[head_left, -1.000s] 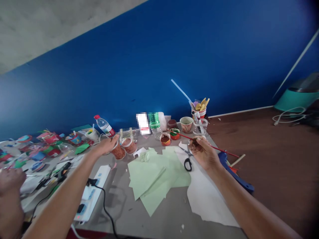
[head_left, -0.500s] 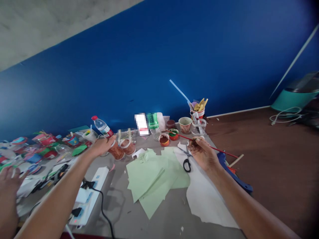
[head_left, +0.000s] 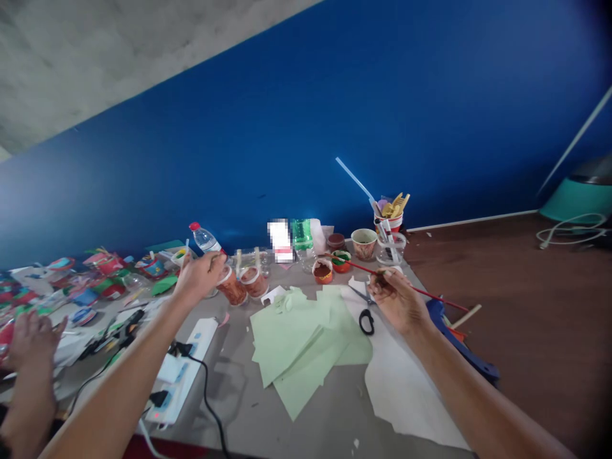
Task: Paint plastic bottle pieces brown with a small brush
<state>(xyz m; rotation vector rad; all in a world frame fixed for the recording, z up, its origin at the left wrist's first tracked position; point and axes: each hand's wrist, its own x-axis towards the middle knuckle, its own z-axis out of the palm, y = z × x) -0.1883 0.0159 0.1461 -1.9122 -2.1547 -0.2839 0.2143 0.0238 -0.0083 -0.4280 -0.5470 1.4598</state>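
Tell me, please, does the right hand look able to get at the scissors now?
Probably yes: the scissors lie close beside the right hand, one black handle loop uncovered, though that hand holds a red brush.

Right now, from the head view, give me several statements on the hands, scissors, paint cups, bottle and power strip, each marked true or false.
1. The right hand holds a red paintbrush. True.
2. The scissors lie left of the pale green paper. False: they lie at its right, by the white sheet.
3. The green paint cup stands right of the brown paint cup. True.
4. The plastic bottle has a blue cap. False: its cap is red.
5. The power strip has nothing plugged in. False: black plugs sit in it.
6. The left hand is nearer the bottle than the scissors. True.
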